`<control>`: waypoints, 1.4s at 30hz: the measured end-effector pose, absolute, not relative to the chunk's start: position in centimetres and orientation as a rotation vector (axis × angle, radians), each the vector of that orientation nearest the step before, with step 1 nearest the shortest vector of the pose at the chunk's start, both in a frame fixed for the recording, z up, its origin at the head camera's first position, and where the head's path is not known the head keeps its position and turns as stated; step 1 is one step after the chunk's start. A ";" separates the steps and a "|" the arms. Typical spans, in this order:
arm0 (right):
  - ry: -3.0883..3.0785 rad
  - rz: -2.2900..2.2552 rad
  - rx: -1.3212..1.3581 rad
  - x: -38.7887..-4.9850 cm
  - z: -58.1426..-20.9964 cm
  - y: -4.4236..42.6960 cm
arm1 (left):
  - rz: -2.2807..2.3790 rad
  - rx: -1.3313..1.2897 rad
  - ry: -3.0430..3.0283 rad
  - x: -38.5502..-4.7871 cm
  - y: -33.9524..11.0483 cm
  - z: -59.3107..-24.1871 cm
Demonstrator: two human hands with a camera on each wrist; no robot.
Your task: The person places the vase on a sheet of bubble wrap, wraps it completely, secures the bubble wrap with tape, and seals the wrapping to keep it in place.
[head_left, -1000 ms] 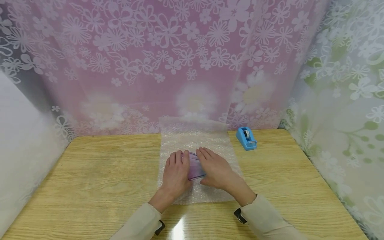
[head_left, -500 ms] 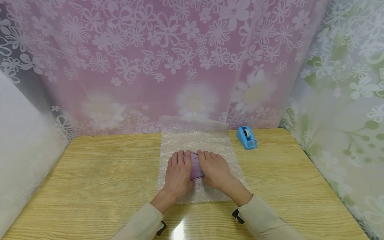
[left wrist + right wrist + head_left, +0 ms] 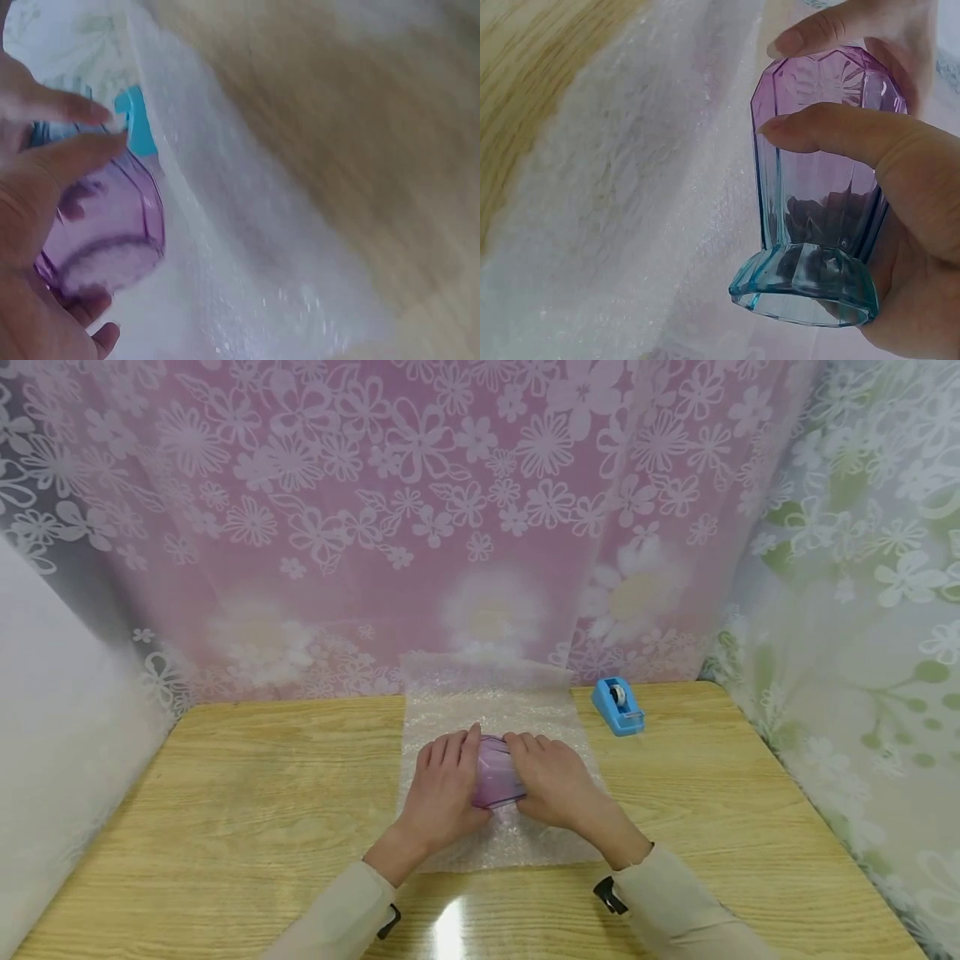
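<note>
A faceted glass vase (image 3: 496, 777), purple at its base and turning blue-teal towards a flared rim, lies on its side between my hands over a sheet of bubble wrap (image 3: 487, 702). My left hand (image 3: 444, 785) grips the purple base end; its thumb and fingers lie around the glass (image 3: 112, 217) in the left wrist view. My right hand (image 3: 555, 783) holds the body nearer the rim, with the thumb across the glass (image 3: 817, 176) in the right wrist view. The open rim faces right in the head view, mostly covered by my right hand.
A blue tape dispenser (image 3: 618, 706) stands at the back right of the wooden table (image 3: 285, 793). The wrap's far end rises against the pink flowered curtain (image 3: 360, 585). A pale flowered curtain (image 3: 862, 635) closes off the right side.
The vase and my right hand have shifted slightly to the right. My hands first drew closer together, then moved a little apart, so more of the purple glass shows between them. Both keep their grip.
</note>
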State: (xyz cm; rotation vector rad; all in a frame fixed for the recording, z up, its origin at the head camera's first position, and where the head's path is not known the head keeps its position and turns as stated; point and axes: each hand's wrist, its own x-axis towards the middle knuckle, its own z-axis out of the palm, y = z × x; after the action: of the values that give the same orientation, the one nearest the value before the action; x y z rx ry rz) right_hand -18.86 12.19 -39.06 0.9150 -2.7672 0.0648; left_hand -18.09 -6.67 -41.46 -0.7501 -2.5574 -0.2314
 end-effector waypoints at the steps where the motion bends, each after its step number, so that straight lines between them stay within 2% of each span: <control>1: -2.771 0.074 0.910 -18.8 -39.0 12.3 | -0.233 -0.763 -2.560 -18.2 -6.9 -41.4; 11: -2.776 0.118 0.907 -18.5 -38.3 12.6 | -0.239 -0.851 -2.587 -19.1 -8.7 -40.5; 42: -2.651 0.014 0.784 -18.3 -39.5 11.5 | -0.208 -0.864 -2.428 -18.6 -7.3 -42.0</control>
State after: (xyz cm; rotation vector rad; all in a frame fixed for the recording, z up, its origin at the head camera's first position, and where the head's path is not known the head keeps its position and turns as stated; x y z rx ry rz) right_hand -18.27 11.52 -39.47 0.7844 -2.6505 0.0143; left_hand -18.58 -7.35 -41.97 -0.8641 -2.4275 -0.2083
